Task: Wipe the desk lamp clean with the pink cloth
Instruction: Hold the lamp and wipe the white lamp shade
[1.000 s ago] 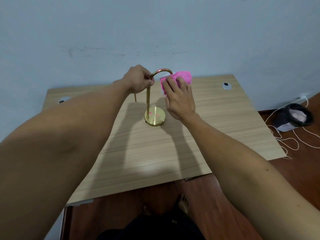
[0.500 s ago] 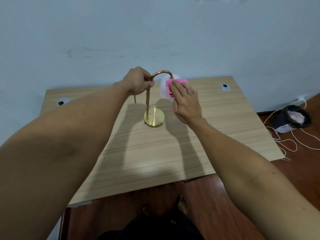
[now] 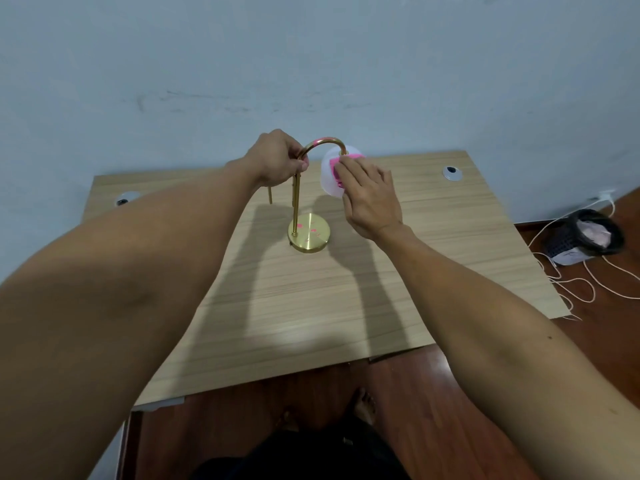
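Head view: left hand grips lamp neck, right hand presses cloth on shade; push hard, lamp tips toward table's back edge.

No readable text, label, brand, number or sign anywhere in view.
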Demonstrator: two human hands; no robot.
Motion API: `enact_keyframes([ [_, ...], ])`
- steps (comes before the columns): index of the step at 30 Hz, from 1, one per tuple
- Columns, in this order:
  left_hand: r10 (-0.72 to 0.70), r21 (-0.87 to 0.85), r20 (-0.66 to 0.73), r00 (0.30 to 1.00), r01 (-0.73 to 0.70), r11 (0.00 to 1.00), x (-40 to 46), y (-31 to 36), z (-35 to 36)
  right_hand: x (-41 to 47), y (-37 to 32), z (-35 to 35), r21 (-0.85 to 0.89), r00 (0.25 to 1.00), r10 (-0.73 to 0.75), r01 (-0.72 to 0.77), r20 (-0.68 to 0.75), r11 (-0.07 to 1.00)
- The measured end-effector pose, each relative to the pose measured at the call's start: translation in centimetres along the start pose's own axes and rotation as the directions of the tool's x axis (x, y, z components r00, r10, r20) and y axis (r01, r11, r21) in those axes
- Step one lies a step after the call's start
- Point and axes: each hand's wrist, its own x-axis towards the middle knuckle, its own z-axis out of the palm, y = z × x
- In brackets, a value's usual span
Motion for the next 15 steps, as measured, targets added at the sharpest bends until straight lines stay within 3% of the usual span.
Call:
enact_keyframes([
  [11,0.016,0.002,0.002,1.0,-0.016,1.0,-0.1,0.1,0.0,-2.6,0.8,3.1,-0.108,0.981,-0.194,0.194,0.01,0.975],
  [15,0.019,0.009,0.002,1.0,-0.019,1.0,-0.2,0.1,-0.1,-3.2,1.2,3.8,-0.15,0.963,-0.259,0.268,0.08,0.952],
])
